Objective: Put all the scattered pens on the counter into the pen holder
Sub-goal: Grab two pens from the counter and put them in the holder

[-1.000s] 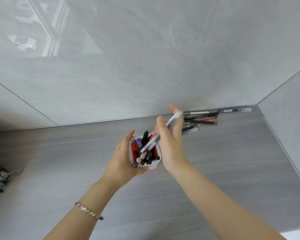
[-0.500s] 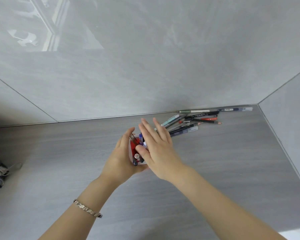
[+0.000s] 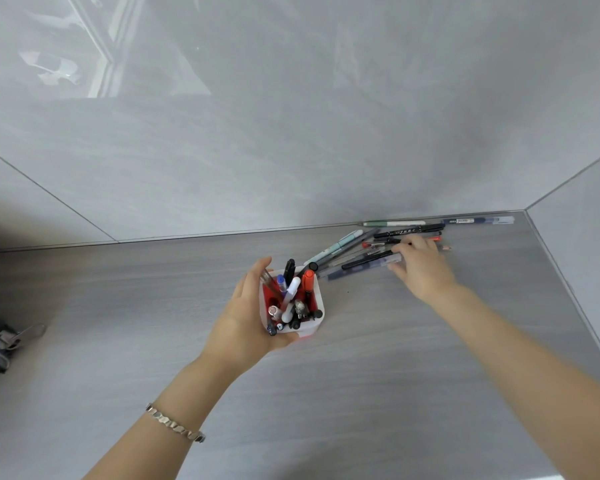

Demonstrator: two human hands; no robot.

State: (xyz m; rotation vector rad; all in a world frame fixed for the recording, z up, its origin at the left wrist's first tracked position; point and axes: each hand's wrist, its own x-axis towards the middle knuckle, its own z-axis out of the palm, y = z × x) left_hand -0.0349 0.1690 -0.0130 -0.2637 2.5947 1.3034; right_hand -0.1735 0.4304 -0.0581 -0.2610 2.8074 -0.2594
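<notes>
A white pen holder [image 3: 317, 299] with a red inside stands on the grey counter [image 3: 378, 375], packed with several pens. My left hand [image 3: 246, 317] wraps around its left side and holds it. Several scattered pens [image 3: 354, 251] lie in a loose pile near the back wall, right of the holder. My right hand [image 3: 421, 268] rests on that pile with its fingers spread over a dark pen [image 3: 368, 263]; no pen is lifted off the counter.
Grey walls close the counter at the back and on the right, forming a corner [image 3: 525, 211]. A dark bag with a metal clip [image 3: 4, 341] lies at the left edge. A silver bracelet [image 3: 174, 424] is on my left wrist.
My right hand dropped a white pen into the holder, then moved right and away to the pile of pens. The left hand kept its hold on the holder.
</notes>
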